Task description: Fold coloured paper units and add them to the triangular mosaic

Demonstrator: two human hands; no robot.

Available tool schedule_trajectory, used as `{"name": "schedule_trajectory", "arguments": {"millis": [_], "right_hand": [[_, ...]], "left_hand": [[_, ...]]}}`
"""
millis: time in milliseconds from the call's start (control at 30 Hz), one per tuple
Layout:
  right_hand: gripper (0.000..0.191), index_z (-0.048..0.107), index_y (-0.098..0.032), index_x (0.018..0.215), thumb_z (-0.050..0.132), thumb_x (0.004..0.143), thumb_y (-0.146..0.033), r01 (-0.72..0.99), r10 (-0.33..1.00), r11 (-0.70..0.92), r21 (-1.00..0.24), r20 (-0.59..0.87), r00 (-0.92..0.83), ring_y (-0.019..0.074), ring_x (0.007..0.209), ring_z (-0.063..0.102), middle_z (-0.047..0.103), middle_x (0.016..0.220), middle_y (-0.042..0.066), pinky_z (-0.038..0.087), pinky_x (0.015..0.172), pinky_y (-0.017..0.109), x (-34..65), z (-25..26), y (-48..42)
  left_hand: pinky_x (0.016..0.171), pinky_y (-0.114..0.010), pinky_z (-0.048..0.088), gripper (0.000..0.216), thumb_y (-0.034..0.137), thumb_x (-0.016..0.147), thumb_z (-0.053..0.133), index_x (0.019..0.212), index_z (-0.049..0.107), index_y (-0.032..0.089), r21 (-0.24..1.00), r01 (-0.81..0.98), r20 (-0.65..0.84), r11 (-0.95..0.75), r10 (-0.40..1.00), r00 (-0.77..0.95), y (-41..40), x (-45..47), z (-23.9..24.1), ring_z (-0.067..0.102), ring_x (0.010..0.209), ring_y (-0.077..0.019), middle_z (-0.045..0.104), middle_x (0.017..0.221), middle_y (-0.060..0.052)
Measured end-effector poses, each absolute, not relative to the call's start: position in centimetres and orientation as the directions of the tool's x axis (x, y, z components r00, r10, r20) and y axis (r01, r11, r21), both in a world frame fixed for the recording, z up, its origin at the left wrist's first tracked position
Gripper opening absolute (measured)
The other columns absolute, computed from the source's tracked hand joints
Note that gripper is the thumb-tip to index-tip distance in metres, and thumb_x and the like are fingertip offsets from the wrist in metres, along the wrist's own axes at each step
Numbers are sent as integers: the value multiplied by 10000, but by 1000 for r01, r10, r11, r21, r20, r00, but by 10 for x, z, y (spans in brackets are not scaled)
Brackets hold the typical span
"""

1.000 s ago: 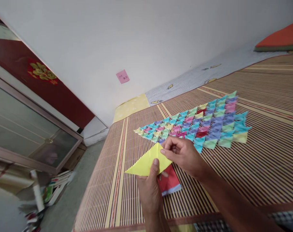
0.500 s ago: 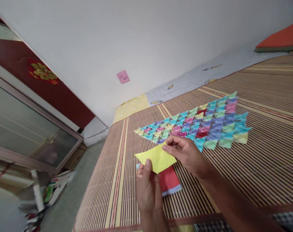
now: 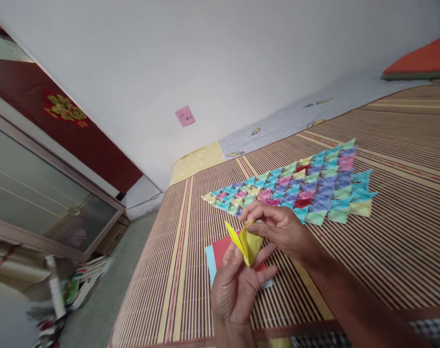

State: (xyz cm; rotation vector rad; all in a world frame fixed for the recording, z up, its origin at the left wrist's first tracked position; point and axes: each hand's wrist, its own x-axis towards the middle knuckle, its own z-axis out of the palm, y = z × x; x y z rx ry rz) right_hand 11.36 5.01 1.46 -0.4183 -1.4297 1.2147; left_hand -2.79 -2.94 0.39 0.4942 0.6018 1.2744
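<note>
Both hands pinch a folded yellow paper

The left hand (image 3: 236,285) and right hand (image 3: 278,227) grip the paper (image 3: 247,241) above the mat's (image 3: 387,251) near edge, over red sheets (image 3: 222,249); the mosaic (image 3: 300,186) lies beyond.

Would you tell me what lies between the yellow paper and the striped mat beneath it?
In the head view, a red sheet on a blue sheet lies flat on the mat under the yellow paper.
</note>
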Motion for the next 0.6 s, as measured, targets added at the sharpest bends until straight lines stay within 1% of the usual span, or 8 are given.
{"name": "schedule_trajectory", "arguments": {"millis": [100, 200, 300, 400, 433, 500, 533, 600], "right_hand": [[146, 717, -228, 788, 746, 880, -337, -372, 787, 426, -825, 541, -296, 209, 980, 644, 693, 1000, 48, 492, 940, 373, 118, 17, 50], [149, 732, -234, 806, 747, 886, -358, -389, 767, 441, -809, 565, -304, 216, 1010, 642, 695, 1022, 52, 486, 966, 398, 122, 19, 49], [136, 734, -239, 807, 750, 887, -347, -404, 759, 428, -808, 564, -324, 217, 1030, 643, 688, 1054, 47, 486, 986, 407, 124, 21, 47], [90, 743, -241, 884, 749, 888, -331, -386, 757, 435, -814, 563, -333, 221, 1089, 639, 692, 1099, 49, 476, 1018, 401, 122, 20, 48], [111, 743, -246, 959, 748, 889, -332, -367, 770, 432, -824, 549, -325, 223, 1107, 637, 695, 1118, 53, 479, 1018, 395, 121, 19, 48], [231, 712, -248, 1106, 734, 898, -348, -323, 822, 394, -861, 487, -295, 220, 1111, 644, 701, 1146, 62, 505, 979, 373, 119, 17, 50], [258, 696, -242, 1138, 714, 913, -366, -307, 848, 363, -879, 449, -281, 215, 1081, 657, 707, 1131, 65, 523, 939, 356, 118, 16, 51], [252, 696, -217, 1102, 656, 947, -413, -296, 868, 308, -904, 395, -301, 201, 970, 681, 721, 1034, 64, 546, 841, 325, 116, 14, 51]], "left_hand": [[708, -272, 584, 341, 240, 740, 856, 1058, 753, 174, 635, -745, -160, 203, 978, 131, -29, -22, 7, 734, 961, -258, 754, 1114, -118], [759, -241, 573, 287, 189, 697, 885, 955, 764, 154, 618, -770, -145, 159, 986, 87, -29, -15, 12, 716, 831, -169, 761, 998, -100], [792, -220, 563, 230, 149, 658, 902, 823, 742, 156, 603, -784, -134, 151, 987, 88, -30, -9, 17, 691, 779, -123, 758, 963, -83], [752, -194, 551, 251, 137, 634, 914, 724, 681, 157, 624, -772, -138, 120, 990, 42, -30, -6, 17, 681, 747, -105, 734, 840, -44], [736, -188, 548, 276, 138, 629, 918, 719, 659, 161, 648, -758, -133, 72, 991, -19, -29, -6, 16, 680, 735, -103, 720, 797, -26], [721, -200, 552, 334, 160, 627, 925, 755, 618, 178, 723, -687, -95, -77, 973, -209, -28, -7, 12, 691, 741, -115, 716, 782, -6], [728, -213, 558, 360, 180, 637, 925, 791, 600, 189, 770, -617, -62, -160, 945, -322, -28, -8, 10, 703, 764, -127, 726, 810, -5], [767, -245, 569, 399, 223, 670, 914, 866, 567, 209, 859, -433, 18, -274, 860, -509, -28, -10, 9, 726, 843, -159, 746, 893, -15]]}}
